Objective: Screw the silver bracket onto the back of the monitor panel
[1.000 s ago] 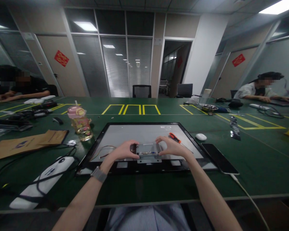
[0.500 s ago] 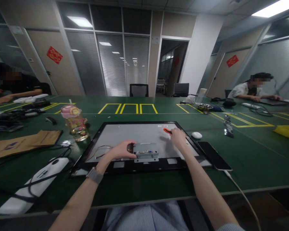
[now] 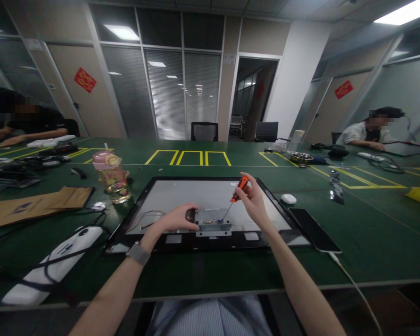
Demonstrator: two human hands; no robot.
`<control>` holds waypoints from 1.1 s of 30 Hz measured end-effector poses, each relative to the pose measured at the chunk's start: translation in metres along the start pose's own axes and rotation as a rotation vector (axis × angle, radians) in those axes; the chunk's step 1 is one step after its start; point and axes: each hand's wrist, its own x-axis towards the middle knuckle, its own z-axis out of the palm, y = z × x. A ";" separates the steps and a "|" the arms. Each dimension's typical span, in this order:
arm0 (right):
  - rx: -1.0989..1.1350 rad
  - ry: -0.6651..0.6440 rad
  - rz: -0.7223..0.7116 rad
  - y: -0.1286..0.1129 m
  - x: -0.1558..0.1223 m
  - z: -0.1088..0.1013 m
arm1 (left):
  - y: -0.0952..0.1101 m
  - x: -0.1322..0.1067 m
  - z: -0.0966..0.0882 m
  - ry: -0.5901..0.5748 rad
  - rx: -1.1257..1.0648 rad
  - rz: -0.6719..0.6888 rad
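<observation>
A flat display panel [image 3: 182,193] with a black frame lies before me on the table. Near its front edge sits a metal bracket [image 3: 213,227] that carries connector ports. My left hand [image 3: 178,218] grips the left end of this bracket between thumb and fingers. In my right hand [image 3: 254,200] is an orange and black screwdriver [image 3: 240,187], slanted with its shaft pointing down and left. The shaft's tip is at the blue port on the bracket; whether it touches cannot be made out. Thin wires [image 3: 143,217] lie on the panel left of the bracket.
Left of the panel stand a pink-lidded bottle [image 3: 112,177], a paper bag [image 3: 38,205] and a white power strip [image 3: 56,266] with cables. To the right lie a white earbud case [image 3: 288,199] and a charging phone [image 3: 313,228]. Two people sit farther off, one each side.
My right hand has turned the screwdriver from lying low over the panel to a steep slant, bringing its tip to the bracket. My left hand keeps its place on the bracket.
</observation>
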 end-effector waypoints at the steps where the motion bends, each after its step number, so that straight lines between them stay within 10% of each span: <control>1: -0.027 -0.010 -0.010 0.000 -0.001 0.001 | -0.001 0.000 0.000 -0.002 0.003 0.003; 22: -0.157 -0.170 -0.050 0.006 -0.008 0.013 | -0.001 0.000 0.001 -0.003 0.023 -0.024; 33: 0.385 -0.250 0.100 -0.014 -0.005 0.007 | -0.004 0.001 0.002 -0.003 0.007 0.009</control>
